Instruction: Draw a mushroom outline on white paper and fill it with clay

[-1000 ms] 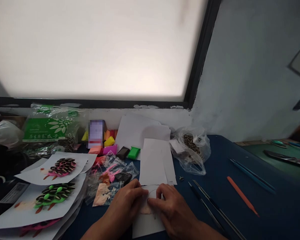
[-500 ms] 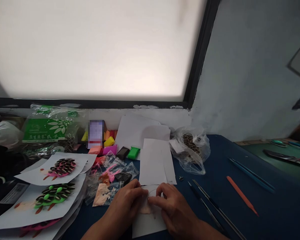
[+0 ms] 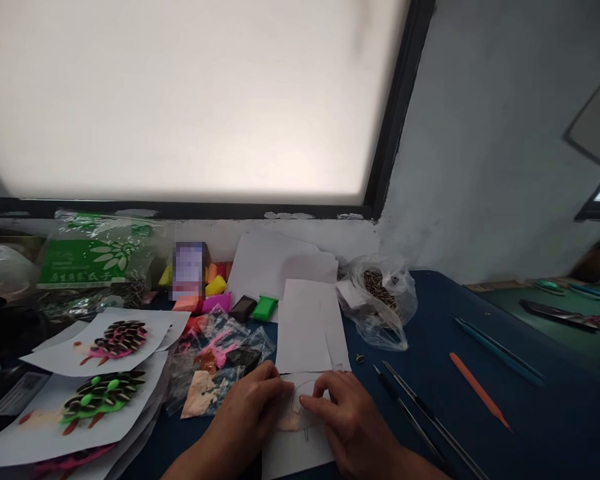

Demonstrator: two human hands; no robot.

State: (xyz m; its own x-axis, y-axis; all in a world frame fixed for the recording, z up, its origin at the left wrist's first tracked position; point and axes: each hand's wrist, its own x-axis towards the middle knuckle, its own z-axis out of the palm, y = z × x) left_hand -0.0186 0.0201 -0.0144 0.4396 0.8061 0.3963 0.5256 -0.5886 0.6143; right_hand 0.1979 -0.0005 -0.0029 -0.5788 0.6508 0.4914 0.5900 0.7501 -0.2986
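Observation:
Flattened peach clay (image 3: 289,420) lies on a white sheet with pencil lines (image 3: 285,461), between my two hands. My left hand (image 3: 247,415) rests at the left edge of the sheet, its fingers bent and pressed together; what they hold, if anything, is hidden. From the right, my right hand (image 3: 354,419) reaches over the sheet, fingers curled and thumb tip beside the clay. A small pale bit shows near that thumb, too small to name. Part of a drawn curve is visible between the hands.
Sheets with seed-covered clay hedgehogs (image 3: 105,393) are stacked at left. Clay bags (image 3: 200,393) and a green clay pack (image 3: 265,308) stand behind. White paper (image 3: 305,327), a bag of seeds (image 3: 380,293), a pen (image 3: 405,407), tweezers (image 3: 500,350) and an orange tool (image 3: 480,390) lie around.
The view has shifted slightly. My right thumb has moved a little off the clay, and a small pale bit now shows beside it. My left hand stays nearly in place.

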